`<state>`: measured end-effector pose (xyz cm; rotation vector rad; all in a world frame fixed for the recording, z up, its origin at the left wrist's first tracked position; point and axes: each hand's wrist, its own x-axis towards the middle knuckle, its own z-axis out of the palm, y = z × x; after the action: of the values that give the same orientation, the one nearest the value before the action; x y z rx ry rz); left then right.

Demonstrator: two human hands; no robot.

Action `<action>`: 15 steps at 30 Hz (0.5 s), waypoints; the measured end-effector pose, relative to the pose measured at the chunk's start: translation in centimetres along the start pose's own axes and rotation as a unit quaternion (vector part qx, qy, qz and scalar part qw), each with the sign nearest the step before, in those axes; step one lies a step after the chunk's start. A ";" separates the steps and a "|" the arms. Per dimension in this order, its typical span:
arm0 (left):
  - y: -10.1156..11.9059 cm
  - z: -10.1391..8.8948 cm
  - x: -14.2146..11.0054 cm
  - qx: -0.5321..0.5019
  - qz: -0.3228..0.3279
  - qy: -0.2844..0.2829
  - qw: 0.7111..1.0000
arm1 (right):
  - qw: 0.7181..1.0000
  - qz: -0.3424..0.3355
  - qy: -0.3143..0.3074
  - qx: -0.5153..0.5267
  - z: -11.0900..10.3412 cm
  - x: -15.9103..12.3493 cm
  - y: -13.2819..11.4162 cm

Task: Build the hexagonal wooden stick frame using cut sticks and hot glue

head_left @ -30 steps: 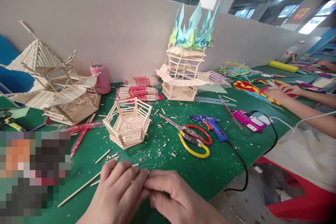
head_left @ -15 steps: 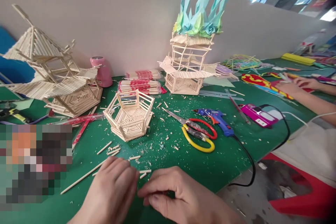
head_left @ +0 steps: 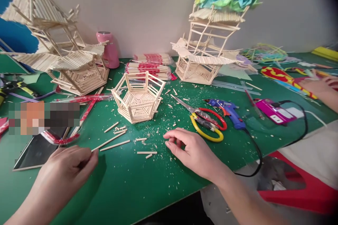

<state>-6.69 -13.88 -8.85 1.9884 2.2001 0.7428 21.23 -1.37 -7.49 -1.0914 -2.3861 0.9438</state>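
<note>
My left hand is closed at the lower left, pinching the near end of a long thin wooden stick that lies on the green table. My right hand hovers low over the table at centre, fingers curled and apart, with nothing visible in them. Short cut sticks lie between my hands. Just beyond stands a small hexagonal stick basket.
Red-and-yellow scissors and a blue glue gun with a black cord lie right of centre. Stick pagodas stand at back left and back centre. A pink cup, stick packets, and another person's hand at far right.
My hands, joined together near the table's front edge, have parted: the left went left with a long stick, the right went up and right. The view tilted down.
</note>
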 end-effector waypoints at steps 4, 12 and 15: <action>-0.2 0.4 -0.4 0.131 0.033 -0.012 0.991 | 1.000 -0.008 -0.006 -0.020 0.4 0.4 0.2; 2.6 0.6 1.5 0.127 0.125 0.049 0.983 | 0.991 -0.090 -0.060 -0.079 1.5 1.9 -1.7; 2.8 1.0 2.0 0.149 0.132 -0.011 0.980 | 0.984 -0.121 -0.081 -0.104 2.2 2.3 -2.1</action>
<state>-4.08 -11.60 -8.09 2.4531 2.1670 0.4297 17.44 -1.59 -7.52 -0.7915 -2.7250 0.7363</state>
